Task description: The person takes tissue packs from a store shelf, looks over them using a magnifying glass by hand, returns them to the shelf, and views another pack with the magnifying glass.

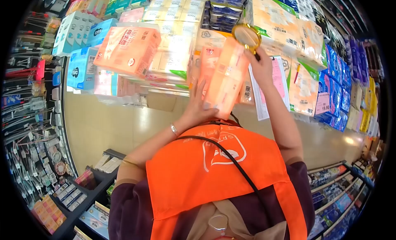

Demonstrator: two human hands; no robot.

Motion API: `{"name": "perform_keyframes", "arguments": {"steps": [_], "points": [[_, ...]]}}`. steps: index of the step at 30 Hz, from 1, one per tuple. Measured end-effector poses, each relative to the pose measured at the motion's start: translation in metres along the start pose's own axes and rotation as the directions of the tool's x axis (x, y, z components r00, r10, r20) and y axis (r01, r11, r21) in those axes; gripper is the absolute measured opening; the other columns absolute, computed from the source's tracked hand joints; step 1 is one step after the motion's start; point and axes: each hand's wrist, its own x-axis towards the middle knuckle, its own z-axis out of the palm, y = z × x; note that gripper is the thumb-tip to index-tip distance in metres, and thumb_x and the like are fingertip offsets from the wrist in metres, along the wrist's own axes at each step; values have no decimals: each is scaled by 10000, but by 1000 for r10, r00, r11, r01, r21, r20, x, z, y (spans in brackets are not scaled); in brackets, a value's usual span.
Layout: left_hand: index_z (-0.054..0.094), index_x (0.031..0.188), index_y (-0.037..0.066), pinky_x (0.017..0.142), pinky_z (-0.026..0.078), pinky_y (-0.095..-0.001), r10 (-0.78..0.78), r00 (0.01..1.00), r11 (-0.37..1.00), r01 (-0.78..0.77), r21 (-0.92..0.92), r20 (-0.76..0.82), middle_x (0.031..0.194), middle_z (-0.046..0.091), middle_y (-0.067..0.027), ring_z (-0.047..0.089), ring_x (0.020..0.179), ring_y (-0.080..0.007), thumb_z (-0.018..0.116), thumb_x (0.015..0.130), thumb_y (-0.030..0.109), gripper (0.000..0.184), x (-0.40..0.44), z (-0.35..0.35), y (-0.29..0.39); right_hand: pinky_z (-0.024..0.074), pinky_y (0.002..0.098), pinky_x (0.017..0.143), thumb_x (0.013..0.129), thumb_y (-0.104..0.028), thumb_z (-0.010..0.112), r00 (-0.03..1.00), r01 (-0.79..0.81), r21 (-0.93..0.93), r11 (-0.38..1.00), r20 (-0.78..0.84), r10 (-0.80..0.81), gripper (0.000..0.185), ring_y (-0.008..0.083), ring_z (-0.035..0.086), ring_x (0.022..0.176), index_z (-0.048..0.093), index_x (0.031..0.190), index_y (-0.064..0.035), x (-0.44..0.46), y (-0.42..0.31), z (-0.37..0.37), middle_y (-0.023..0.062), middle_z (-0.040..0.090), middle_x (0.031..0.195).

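An orange tissue pack point(226, 81) is tilted up in front of my chest, with its side face turned toward me. My left hand point(199, 106) grips its lower left side, the fingers spread along the wrapper. My right hand point(262, 68) is closed around the dark handle of a gold-rimmed magnifying glass point(246, 37), whose lens is at the pack's upper right end. Under my right forearm, a clipboard point(260, 100) with white and pink sheets leans against the stacked packs. A pen point(297, 73) lies on a pack to its right.
Stacked tissue packs fill the display ahead, among them a large orange pack point(128, 50), blue packs point(81, 66) and cream packs point(175, 37). Hanging goods line the rack point(29, 116) at left. Shelves point(336, 194) stand behind me at lower right. Tiled floor point(111, 128) shows between.
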Motion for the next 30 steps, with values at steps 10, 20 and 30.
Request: {"name": "perform_keyframes", "arguments": {"steps": [10,20,30], "points": [[498,1373,193,1132,295,-505,54,991,990,-38,-132,119,1569,19,-267,98,1452,-465,757,740,151,685,18,7,15,420,201,597,962,-100,561,888,-449,408,795,305,345,274,48,495,676,574,1222,-14,-161,10,-23,8,594,809],[598,1283,187,1143,237,-542,261,947,933,-297,205,186,1568,65,-282,106,1425,-530,720,791,155,508,23,15,16,436,193,711,988,-115,547,920,-369,432,823,299,255,333,60,560,795,544,1298,8,-190,6,-10,22,629,875],[649,1189,129,1122,264,-567,282,945,921,-315,230,164,1562,102,-290,146,1424,-519,710,794,140,400,17,13,8,468,210,722,967,-91,573,942,-319,448,835,247,228,305,64,570,788,579,1246,33,-198,-2,-18,31,650,859]]}}
